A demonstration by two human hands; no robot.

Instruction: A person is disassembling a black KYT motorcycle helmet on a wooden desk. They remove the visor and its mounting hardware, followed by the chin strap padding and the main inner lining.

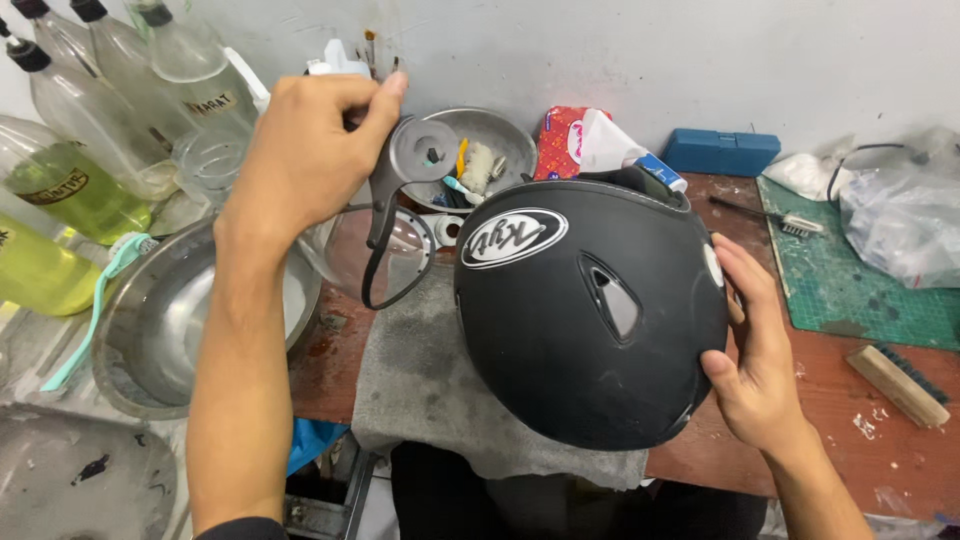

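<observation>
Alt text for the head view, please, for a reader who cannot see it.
A left hand lifts a clear visor by its grey pivot disc, while the right hand steadies a matte black helmet resting on a grey towel. Around them on the bench sit metal bowls, liquid-filled bottles and a green cutting mat.

Bright, even indoor light, soft shadows, sharp focus throughout.

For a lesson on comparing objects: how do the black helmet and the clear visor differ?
The helmet is matte black and opaque; the visor is transparent with a grey pivot disc. The helmet rests on a grey cloth, steadied by the right hand; the visor is lifted off the table in the left hand. The helmet is far bulkier. Both are curved.
</observation>
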